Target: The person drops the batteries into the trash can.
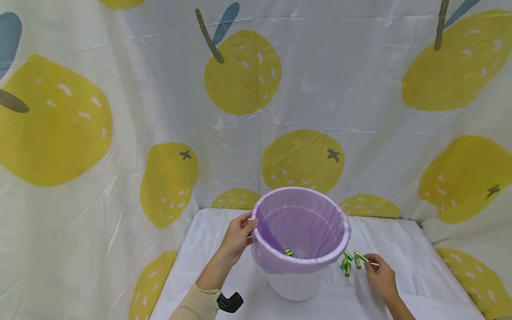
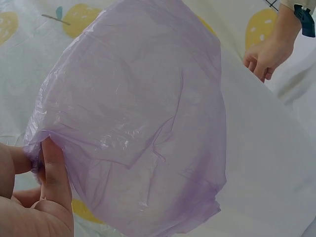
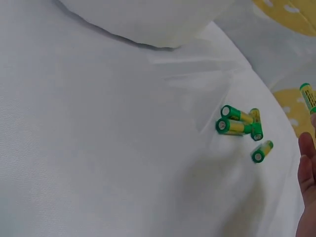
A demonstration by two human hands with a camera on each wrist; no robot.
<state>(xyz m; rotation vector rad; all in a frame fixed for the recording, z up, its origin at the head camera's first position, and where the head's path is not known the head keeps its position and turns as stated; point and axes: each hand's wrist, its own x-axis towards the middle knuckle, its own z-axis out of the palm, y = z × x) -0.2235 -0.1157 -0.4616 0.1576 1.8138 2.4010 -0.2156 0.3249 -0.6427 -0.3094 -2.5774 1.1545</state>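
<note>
A white bin (image 1: 296, 284) stands on the table, lined with a purple plastic bag (image 1: 300, 265) folded over its rim. My left hand (image 1: 236, 238) pinches the bag-covered rim on the left side; in the left wrist view the thumb and fingers grip the purple film. Beyond the bin's right side, my right hand (image 1: 382, 276) holds one green and yellow battery (image 3: 308, 97) at its fingertips, above the table. Several similar batteries (image 3: 233, 127) lie loosely grouped on the cloth, left of that hand. Inside the bin, a few green and gold batteries (image 1: 290, 253) show partly behind the front rim.
White cloth covers the table (image 1: 400, 240). A pale curtain (image 1: 344, 66) printed with yellow fruit hangs behind and along both sides. A black device (image 1: 230, 302) is worn at the left wrist.
</note>
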